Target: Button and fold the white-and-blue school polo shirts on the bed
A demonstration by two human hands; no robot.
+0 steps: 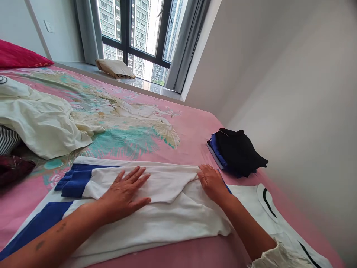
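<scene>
A white shirt (164, 219) with blue bands lies spread on the bed, its far side folded over toward me. My left hand (125, 193) rests palm down on the folded part, fingers spread and open. At the right end of that fold, my right hand (212, 182) has its fingers drawn together on the cloth, closed at the edge; its fingertips partly hide what they pinch. Beyond my right wrist lies more white fabric with a black-trimmed neckline (269, 203); my forearm covers where it meets the rest.
A stack of folded dark clothes (237, 150) sits by the wall at right. Loose cream clothing (44, 115) and a dark red garment (13, 169) are heaped at left. A paper bag (115, 69) lies on the windowsill. The bed (192, 126) has a pink patterned sheet.
</scene>
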